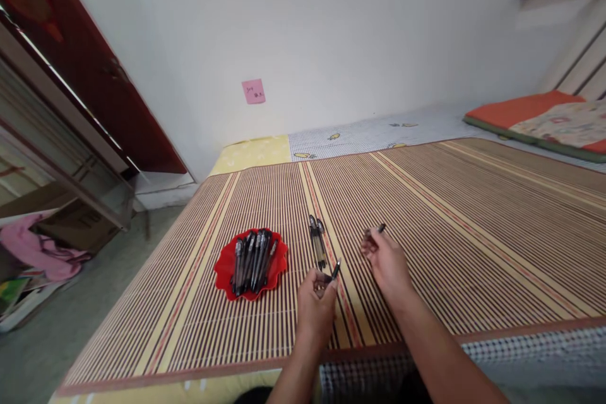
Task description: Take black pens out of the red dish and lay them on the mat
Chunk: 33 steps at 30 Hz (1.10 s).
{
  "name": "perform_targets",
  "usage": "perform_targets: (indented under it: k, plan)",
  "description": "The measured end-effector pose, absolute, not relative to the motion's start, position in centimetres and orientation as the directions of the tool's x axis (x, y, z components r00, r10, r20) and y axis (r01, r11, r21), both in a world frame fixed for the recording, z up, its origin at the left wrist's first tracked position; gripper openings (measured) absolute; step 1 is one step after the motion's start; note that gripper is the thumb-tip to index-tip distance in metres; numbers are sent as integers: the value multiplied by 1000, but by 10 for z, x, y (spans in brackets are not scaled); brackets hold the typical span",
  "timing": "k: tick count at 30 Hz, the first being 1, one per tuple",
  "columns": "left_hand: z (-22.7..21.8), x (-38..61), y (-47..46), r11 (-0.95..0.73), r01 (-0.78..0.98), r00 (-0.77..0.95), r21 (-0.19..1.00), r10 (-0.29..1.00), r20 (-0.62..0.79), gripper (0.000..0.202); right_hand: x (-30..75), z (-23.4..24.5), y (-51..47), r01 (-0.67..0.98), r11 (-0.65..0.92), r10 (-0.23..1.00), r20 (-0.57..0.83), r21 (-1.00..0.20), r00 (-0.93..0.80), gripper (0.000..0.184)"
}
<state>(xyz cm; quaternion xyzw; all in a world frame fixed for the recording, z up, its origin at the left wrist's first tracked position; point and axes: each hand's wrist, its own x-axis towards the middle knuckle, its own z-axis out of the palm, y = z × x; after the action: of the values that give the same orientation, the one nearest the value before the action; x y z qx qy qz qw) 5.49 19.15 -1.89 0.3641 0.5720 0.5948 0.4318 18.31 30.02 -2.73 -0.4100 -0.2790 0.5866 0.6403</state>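
Observation:
My left hand [316, 303] is closed around a dark pen [335, 270] whose tip sticks up past the fingers. My right hand [386, 259] pinches a small dark pen cap [381, 228] between its fingertips. Both hands hover just above a striped bamboo mat [426, 214] on a bed. Two pens [318, 241] lie side by side on the mat just beyond my left hand. To the left, a red scalloped plate [222, 268] holds several dark pens [250, 260].
A white wall with a pink sticky note [253, 91] rises behind the bed. An orange-edged cushion [540, 118] lies at the far right. A dark red door [85, 69] and a pile of clothes and boxes [42, 246] stand on the left by the floor.

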Motion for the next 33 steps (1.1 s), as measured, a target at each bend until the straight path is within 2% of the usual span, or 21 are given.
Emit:
perform_targets:
  k: [2, 5, 8, 11, 16, 21, 25, 31, 33]
  plan:
    - [-22, 55, 193, 28, -171, -331, 985, 940, -84, 26, 190, -27, 305, -589, -34, 986, -125, -807, 115, 26]
    - [-23, 52, 195, -9, -239, -304, 971, 950, -67, 27, 184, -25, 297, -621, -140, 990, -113, -771, -82, 25]
    - [-24, 49, 194, -43, -248, -319, 968, 947, -40, 27, 167, -21, 282, -563, -250, 957, -115, -788, -265, 30]
    - [-24, 49, 192, -59, -195, -356, 979, 934, -15, 24, 156, -17, 271, -452, -290, 921, -118, -843, -372, 39]
    - [-21, 53, 192, -72, -59, -412, 996, 910, 41, 14, 153, -16, 267, -337, -289, 910, -148, -896, -387, 43]
    - [-21, 54, 192, -54, 47, -460, 997, 885, 70, 13, 154, -17, 265, -262, -255, 922, -151, -931, -357, 42]
    - [-23, 52, 192, 2, -101, -437, 995, 898, -46, 28, 153, -17, 265, -221, -203, 927, -114, -954, -359, 41]
    - [-14, 50, 193, 99, -435, -173, 895, 966, -191, 42, 156, -18, 270, -270, -255, 895, -121, -929, -430, 42]
    - [-11, 50, 193, 124, -478, -127, 869, 970, -209, 43, 157, -21, 271, -287, -267, 885, -116, -920, -451, 41]
